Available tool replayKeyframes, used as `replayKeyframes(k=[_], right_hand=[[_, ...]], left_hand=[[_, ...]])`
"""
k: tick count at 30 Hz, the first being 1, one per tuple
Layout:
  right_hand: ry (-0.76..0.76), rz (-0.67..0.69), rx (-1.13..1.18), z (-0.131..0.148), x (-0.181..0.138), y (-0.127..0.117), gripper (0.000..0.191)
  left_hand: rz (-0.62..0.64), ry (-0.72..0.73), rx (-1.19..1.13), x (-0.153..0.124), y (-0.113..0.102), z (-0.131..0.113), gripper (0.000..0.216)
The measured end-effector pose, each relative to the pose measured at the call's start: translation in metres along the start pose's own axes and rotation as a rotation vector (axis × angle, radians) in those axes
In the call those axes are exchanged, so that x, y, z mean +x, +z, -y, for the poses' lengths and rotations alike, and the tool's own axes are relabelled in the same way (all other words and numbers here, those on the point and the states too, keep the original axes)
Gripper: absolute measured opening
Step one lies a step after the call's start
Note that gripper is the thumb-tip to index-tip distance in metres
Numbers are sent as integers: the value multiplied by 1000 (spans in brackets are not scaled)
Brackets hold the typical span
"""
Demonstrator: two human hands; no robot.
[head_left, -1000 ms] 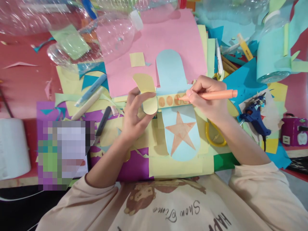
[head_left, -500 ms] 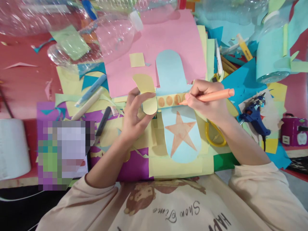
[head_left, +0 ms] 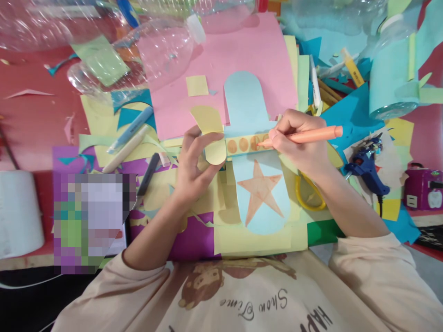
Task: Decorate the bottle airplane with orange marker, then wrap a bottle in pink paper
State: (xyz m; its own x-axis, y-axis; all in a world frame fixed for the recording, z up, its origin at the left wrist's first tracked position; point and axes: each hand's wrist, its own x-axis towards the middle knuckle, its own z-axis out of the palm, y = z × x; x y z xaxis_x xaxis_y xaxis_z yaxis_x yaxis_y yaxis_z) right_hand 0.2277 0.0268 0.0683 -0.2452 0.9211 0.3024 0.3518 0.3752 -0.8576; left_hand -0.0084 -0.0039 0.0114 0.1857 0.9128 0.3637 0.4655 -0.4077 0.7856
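Observation:
My right hand [head_left: 301,140] is closed round an orange marker [head_left: 316,134]. Its tip rests on a pale yellow paper strip [head_left: 238,146], where several orange circles are drawn in a row. The strip crosses a light blue paper cutout [head_left: 245,99] with rounded ends; an orange star [head_left: 259,190] is coloured on its lower half. My left hand [head_left: 195,163] pinches a yellow paper piece [head_left: 215,150] with a rounded end, at the strip's left end. Part of the strip's right end is hidden behind my right fingers.
A blue glue gun [head_left: 368,170] lies at right, near yellow-handled scissors [head_left: 310,192]. Clear plastic bottles [head_left: 166,46] line the back. Blue [head_left: 133,127] and dark markers [head_left: 148,174] lie at left among paper scraps. Pink paper [head_left: 204,60] spreads behind the cutout.
The orange marker has shifted slightly, its back end moving right and its tip a little left and up on a circle. My left hand keeps its grip in place.

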Motion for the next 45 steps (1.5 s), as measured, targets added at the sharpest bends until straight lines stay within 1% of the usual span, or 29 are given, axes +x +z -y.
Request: replayKeyframes(k=[7, 13, 23, 25, 32, 40, 45], right_hand=[[-12, -26, 11, -4, 0, 0, 37], [16, -28, 32, -4, -1, 2, 35], [-19, -38, 43, -5, -1, 2, 34], [-16, -33, 34, -5, 0, 1, 34], [67, -7, -6, 2, 0, 0, 41], [45, 26, -9, 4, 0, -1, 37], [39, 66, -25, 6, 2, -1, 40]], left_hand=[[-1, 10, 2, 0, 0, 1, 35], [-2, 11, -13, 0, 0, 1, 36], [-3, 5, -20, 0, 0, 1, 36], [-4, 5, -29, -1, 0, 1, 36], [-5, -20, 32, 0, 0, 0, 37], [2, -14, 14, -1, 0, 2, 36], [3, 2, 10, 0, 0, 2, 36]])
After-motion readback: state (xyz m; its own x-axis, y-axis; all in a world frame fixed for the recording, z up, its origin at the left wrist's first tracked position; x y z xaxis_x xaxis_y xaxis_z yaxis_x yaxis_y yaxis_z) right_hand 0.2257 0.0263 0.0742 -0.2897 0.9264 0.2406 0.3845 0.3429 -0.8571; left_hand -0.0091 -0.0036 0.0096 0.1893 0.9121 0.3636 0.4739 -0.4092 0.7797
